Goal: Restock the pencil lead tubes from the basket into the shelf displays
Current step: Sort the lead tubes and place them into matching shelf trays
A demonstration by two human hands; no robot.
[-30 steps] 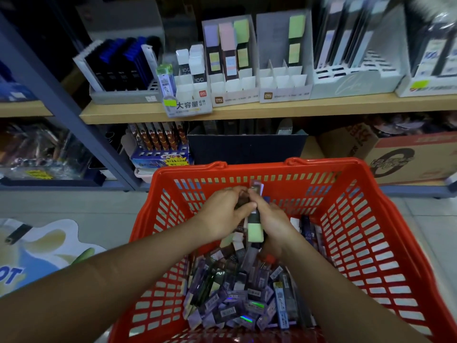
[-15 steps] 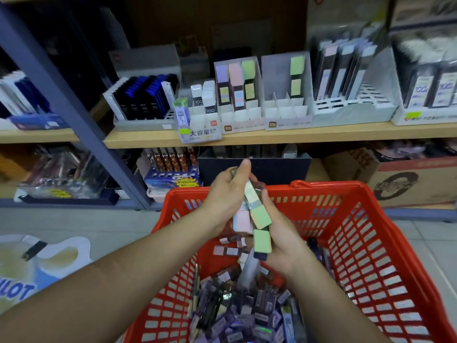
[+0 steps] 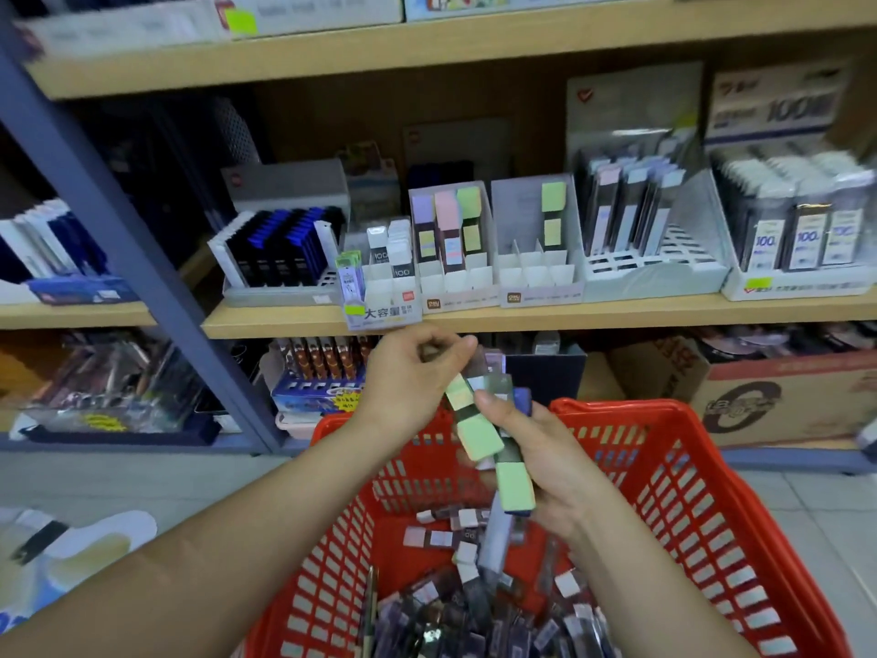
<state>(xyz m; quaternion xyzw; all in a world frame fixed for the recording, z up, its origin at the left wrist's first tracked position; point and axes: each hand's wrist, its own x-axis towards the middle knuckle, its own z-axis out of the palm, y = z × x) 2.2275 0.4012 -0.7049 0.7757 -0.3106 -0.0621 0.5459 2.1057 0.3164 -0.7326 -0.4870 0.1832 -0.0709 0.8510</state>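
nearest to us, at 6 o'clock, we see the red basket (image 3: 702, 472), with a loose heap of pencil lead tubes (image 3: 474, 610) lying on its bottom. above the heap, both forearms reach in from the lower edge and meet over the basket's far rim, at the centre of our view.

the right hand (image 3: 545, 463) has its fingers curled round a small bundle of tubes (image 3: 515, 486), with the thumb laid over the top. one pale green cap sticks out at the bundle's lower end. the left hand (image 3: 403, 372), just at 10 o'clock from the right, pinches the upper end of a green-capped tube (image 3: 474, 434) between thumb and fingertips. that tube slants from 11 down to 5 and touches the bundle. we cannot tell whether it is wholly free of the right hand's grip.

beyond the hands, at 12 o'clock, we see the wooden shelf (image 3: 617, 311). on it stands a display with purple, pink and green tubes (image 3: 451, 239). just beside that, toward 1 o'clock, a second display (image 3: 536, 273) holds a single column of green tubes, and its front slots show only white dividers. at 3 o'clock, on the lower level, sits a cardboard box (image 3: 783, 396).
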